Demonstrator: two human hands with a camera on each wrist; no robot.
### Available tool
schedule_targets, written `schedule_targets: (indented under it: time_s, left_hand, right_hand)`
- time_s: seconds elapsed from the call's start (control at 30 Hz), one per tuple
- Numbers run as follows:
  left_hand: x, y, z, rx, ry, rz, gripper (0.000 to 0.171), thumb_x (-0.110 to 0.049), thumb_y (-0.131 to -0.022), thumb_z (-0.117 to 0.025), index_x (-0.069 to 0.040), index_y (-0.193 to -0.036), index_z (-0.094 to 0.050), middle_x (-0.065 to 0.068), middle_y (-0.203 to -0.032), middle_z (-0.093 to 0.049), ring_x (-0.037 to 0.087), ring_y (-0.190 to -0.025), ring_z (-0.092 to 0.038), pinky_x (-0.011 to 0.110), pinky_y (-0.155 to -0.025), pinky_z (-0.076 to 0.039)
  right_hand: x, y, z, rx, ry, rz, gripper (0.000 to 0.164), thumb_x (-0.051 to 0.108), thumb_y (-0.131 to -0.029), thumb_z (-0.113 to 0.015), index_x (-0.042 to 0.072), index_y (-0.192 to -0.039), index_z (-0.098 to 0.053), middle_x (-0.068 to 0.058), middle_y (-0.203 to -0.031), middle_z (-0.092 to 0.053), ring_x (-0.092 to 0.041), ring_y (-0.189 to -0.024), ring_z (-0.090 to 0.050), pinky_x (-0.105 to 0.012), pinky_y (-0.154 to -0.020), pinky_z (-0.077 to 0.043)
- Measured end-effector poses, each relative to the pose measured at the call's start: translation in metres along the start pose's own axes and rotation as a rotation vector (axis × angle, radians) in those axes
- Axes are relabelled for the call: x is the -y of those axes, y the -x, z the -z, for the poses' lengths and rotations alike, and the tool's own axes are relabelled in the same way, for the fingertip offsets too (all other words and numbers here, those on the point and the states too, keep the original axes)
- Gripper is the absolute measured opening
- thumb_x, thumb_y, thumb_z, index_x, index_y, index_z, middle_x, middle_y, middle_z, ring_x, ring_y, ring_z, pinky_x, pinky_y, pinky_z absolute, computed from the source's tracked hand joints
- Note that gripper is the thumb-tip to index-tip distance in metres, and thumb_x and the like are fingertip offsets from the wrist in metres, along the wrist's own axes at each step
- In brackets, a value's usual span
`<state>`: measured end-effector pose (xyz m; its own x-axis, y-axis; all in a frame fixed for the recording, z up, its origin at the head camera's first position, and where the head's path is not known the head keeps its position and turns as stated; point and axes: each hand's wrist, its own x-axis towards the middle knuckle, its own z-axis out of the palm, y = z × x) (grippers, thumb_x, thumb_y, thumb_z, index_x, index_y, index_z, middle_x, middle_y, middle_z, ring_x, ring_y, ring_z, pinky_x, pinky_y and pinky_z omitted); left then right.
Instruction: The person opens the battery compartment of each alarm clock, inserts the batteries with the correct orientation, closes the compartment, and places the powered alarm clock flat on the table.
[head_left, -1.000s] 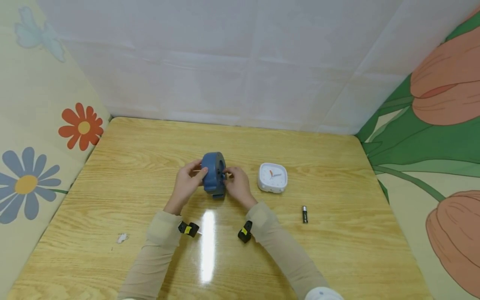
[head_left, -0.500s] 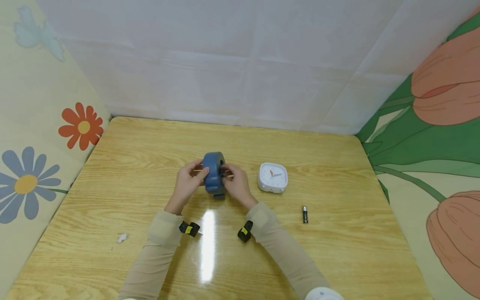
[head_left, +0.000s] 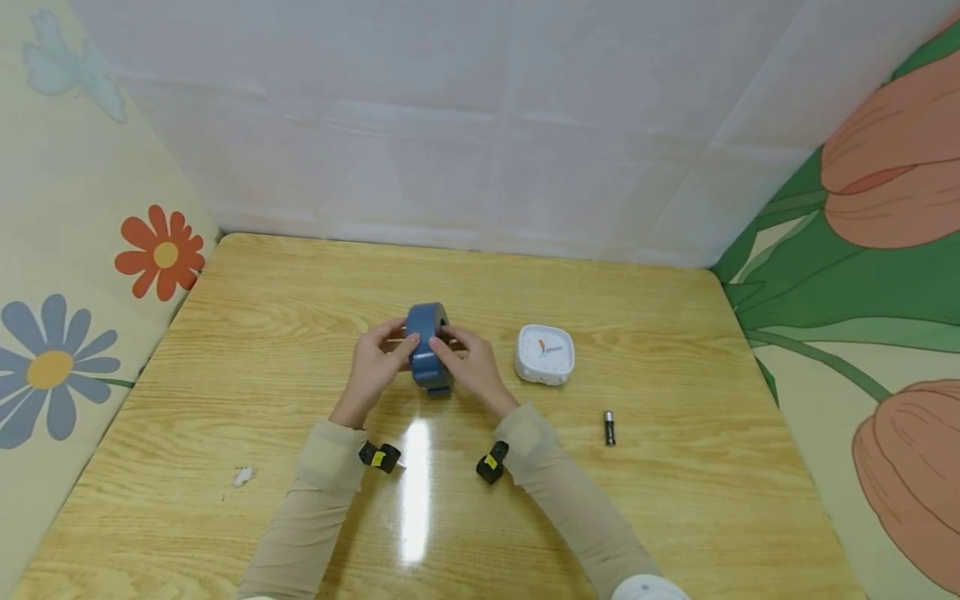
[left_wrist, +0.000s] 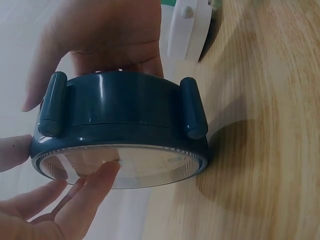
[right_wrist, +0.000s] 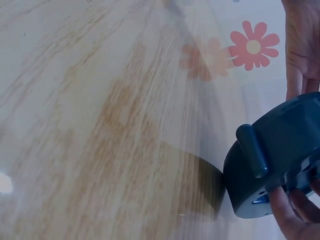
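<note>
A dark blue round clock (head_left: 425, 315) stands on edge between both hands over the table. My left hand (head_left: 375, 357) grips it from the left, thumb on the rim. In the left wrist view, its fingers lie across the clear front of the clock (left_wrist: 120, 107), and two stubby feet show on the casing. My right hand (head_left: 477, 368) holds the clock from the other side, thumb on the rim and fingers at the back. The right wrist view shows recesses in the back of the clock (right_wrist: 285, 140), partly covered by the right fingers (right_wrist: 287, 212).
To the right on the wooden table (head_left: 300, 283) lies a white square clock (head_left: 545, 354), face up. A black battery with a silver end (head_left: 610, 428) lies nearer the front. A small white scrap (head_left: 243, 476) is at the left. A white cloth wall (head_left: 480, 167) rises behind.
My right thumb has come from the back of the blue clock onto its rim, while the right fingers stay behind it. The clock has turned slightly; the left hand keeps its grip.
</note>
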<state>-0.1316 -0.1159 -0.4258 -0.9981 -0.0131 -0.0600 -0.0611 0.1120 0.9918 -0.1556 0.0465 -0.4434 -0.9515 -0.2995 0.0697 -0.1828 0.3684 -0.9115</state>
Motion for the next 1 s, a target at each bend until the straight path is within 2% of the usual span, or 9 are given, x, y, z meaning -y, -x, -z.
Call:
schedule_targets:
  time_s: [0.13,0.37,0.6,0.8,1.0]
  left_hand:
    - [0.002,-0.001,-0.001,-0.011,0.036,0.003,0.040,-0.014,-0.093,-0.051,0.003,-0.129,-0.047,0.022,-0.114,-0.053,0.028,-0.095,-0.056,0.032,-0.067,-0.055]
    - [0.004,-0.003,-0.002,-0.034,0.115,0.074,0.035,-0.016,-0.096,-0.045,-0.002,-0.127,-0.051,0.018,-0.114,-0.056,0.016,-0.087,-0.058,0.037,-0.069,-0.054]
    - [0.010,-0.007,-0.002,0.026,0.113,0.144,0.041,-0.022,-0.097,-0.043,0.002,-0.129,-0.048,0.021,-0.119,-0.053,0.026,-0.096,-0.056,0.039,-0.074,-0.053]
    - [0.016,-0.011,-0.002,0.087,0.103,0.240,0.052,-0.033,-0.097,-0.041,0.001,-0.135,-0.038,0.020,-0.130,-0.045,0.034,-0.111,-0.048,0.041,-0.075,-0.052]
    - [0.018,-0.012,-0.002,0.119,0.085,0.311,0.058,-0.040,-0.096,-0.038,-0.002,-0.139,-0.033,0.018,-0.134,-0.040,0.034,-0.116,-0.044,0.044,-0.074,-0.052]
  right_hand:
    - [0.002,0.001,0.000,-0.001,0.007,-0.023,0.045,0.028,-0.090,-0.056,-0.002,-0.124,-0.053,-0.017,-0.116,-0.057,-0.027,-0.097,-0.057,-0.032,-0.081,-0.050]
    - [0.003,0.002,0.002,-0.003,-0.003,-0.054,0.046,0.030,-0.090,-0.055,0.000,-0.125,-0.053,-0.016,-0.119,-0.056,-0.027,-0.099,-0.057,-0.034,-0.082,-0.049]
    - [0.000,0.002,0.003,-0.022,-0.054,-0.065,0.044,0.029,-0.091,-0.055,0.000,-0.124,-0.054,-0.015,-0.116,-0.057,-0.026,-0.098,-0.058,-0.030,-0.078,-0.051]
    - [-0.003,0.003,0.002,-0.020,-0.166,-0.088,0.041,0.025,-0.093,-0.051,-0.003,-0.123,-0.054,-0.019,-0.114,-0.059,-0.026,-0.092,-0.060,-0.029,-0.071,-0.053]
    - [0.000,0.004,0.003,0.009,-0.276,-0.160,0.043,0.025,-0.094,-0.049,-0.004,-0.126,-0.051,-0.022,-0.112,-0.058,-0.027,-0.091,-0.058,-0.036,-0.075,-0.053]
